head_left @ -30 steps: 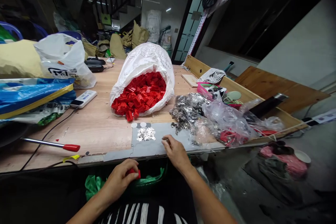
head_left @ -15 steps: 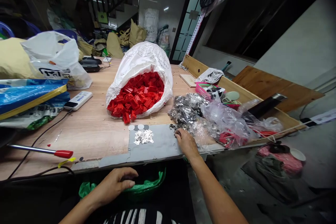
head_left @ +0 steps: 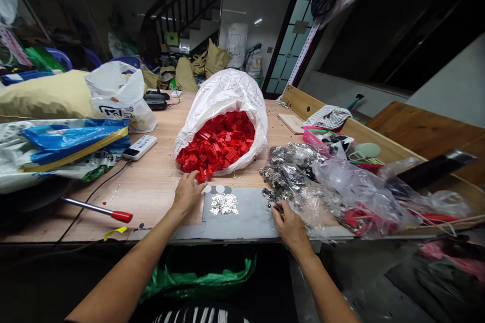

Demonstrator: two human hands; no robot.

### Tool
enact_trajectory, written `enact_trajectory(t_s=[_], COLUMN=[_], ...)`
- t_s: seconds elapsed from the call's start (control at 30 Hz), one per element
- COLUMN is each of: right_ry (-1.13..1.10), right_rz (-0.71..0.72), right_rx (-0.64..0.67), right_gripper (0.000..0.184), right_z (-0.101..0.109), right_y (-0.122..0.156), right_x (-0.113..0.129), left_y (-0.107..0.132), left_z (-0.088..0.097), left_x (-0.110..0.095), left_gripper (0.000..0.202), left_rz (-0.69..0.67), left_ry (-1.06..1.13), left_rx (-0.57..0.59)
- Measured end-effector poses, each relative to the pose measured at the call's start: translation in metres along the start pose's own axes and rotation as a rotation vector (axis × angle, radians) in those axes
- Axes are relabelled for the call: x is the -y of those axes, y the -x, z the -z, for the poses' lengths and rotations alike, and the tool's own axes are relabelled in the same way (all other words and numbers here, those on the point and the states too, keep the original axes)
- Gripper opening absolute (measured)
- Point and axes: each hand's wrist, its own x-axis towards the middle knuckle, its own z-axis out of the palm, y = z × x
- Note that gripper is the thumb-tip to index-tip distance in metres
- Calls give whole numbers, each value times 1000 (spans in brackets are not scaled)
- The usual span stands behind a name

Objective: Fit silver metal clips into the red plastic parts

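A white woven sack lies on its side with its mouth towards me, full of small red plastic pieces. My left hand is at the sack's lower lip, thumb and fingers closed around a red piece at the front of the spill. On the grey mat lies a pile of small shiny metal parts. At the mat's right side my right hand is pinched, its fingertips beside loose dark metal bits; what it holds is too small to name.
Clear bags of metal parts and crumpled plastic crowd the right side, near a pink basket. A red-handled lever, a white power strip and packed bags occupy the left. Green plastic hangs below the table edge.
My left hand has moved from below the table edge up to the red pieces at the sack's mouth. The right hand stays by the dark metal bits. The view has shifted left.
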Motion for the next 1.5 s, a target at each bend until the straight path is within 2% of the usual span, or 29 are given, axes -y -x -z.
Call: enact_trajectory(t_s=[0.13, 0.23, 0.37, 0.5, 0.6, 0.77, 0.9, 1.0, 1.23, 1.5], right_ry=[-64, -118, -187, -260, -337, -475, -541, -569, -495, -442], right_rz=[14, 7, -26, -57, -62, -4, 75, 131, 265, 406], right_rx=[-7, -6, -9, 8, 17, 54, 127, 153, 147, 130], right_gripper=[20, 22, 23, 24, 26, 26, 20, 14, 8, 11], right_z=[2, 5, 10, 16, 20, 18, 11, 7, 3, 0], right_y=[2, 3, 5, 7, 9, 15, 22, 26, 30, 32], right_x=[2, 4, 7, 19, 40, 89, 123, 139, 145, 141], left_y=[-9, -9, 0, 26, 51, 86, 105, 114, 121, 124], left_z=[-11, -13, -6, 10, 21, 31, 32, 32, 35, 36], left_x=[-5, -5, -1, 2, 0, -7, -15, -21, -31, -38], left_gripper=[28, 18, 10, 8, 7, 5, 22, 27, 27, 30], left_rz=[43, 32, -38, -167, -252, -423, -461, -483, -546, -530], left_ry=[-72, -65, 0, 88, 148, 178, 167, 168, 165, 128], left_rx=[-81, -114, -141, -137, -115, -123, -126, -128, -130, -98])
